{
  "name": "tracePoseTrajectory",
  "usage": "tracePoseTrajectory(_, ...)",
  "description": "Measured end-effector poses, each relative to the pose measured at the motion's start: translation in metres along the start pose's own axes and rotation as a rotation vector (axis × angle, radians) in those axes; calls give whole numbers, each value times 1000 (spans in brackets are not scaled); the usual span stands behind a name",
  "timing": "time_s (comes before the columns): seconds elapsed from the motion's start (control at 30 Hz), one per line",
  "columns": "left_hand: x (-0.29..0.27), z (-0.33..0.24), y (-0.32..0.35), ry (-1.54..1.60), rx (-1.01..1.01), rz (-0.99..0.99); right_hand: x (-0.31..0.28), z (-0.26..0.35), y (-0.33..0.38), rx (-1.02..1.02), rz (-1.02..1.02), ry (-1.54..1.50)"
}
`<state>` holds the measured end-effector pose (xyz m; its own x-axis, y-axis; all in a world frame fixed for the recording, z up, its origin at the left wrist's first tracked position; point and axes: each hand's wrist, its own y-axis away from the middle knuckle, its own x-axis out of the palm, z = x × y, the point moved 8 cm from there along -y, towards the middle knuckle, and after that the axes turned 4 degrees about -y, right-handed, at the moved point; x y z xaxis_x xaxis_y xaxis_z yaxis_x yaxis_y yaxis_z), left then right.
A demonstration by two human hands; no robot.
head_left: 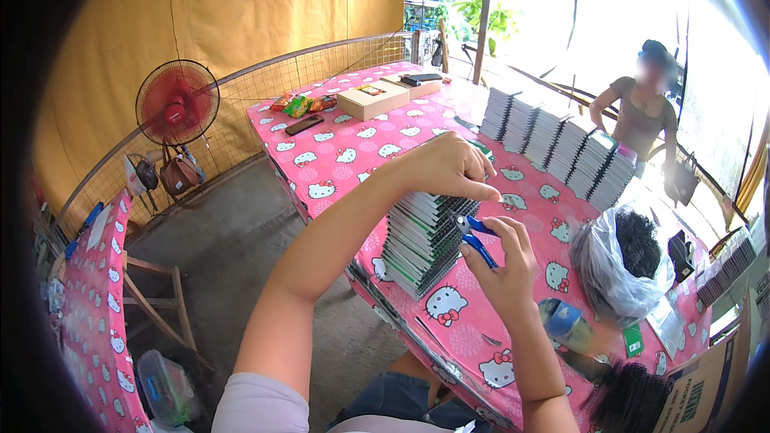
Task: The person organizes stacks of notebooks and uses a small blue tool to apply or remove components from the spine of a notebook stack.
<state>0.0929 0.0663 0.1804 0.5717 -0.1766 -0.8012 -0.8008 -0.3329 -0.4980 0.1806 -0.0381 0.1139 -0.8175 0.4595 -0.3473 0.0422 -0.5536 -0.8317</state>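
Observation:
My right hand (511,265) grips a pair of blue-handled pliers (480,250), their metal jaws pointing at the bound edges of a notebook stack. The tall stack of spiral-bound notebooks (421,244), with black coils and some green edges, stands in front of me. Over its top, my left hand (451,167) is bent at the wrist with fingers curled and thumb stretched to the right. Whatever those fingers hold is hidden. A bit of green shows just behind the left hand.
More notebook stacks (553,140) line the far right of the pink-patterned table (473,337). A plastic bag (597,261) of black coils stands right, near a cardboard box (702,389). Brown boxes (373,100) and a phone (305,124) lie far left. Another person (642,112) stands beyond.

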Motion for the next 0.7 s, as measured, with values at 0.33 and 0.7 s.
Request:
tracePoseTrajectory(0.33,8,-15,-3,-83,247,45,50,-49,20,1049,589,-1233)
tracePoseTrajectory(0.7,10,-1,-1,-47,53,88,26,-30,4,210,142,-217)
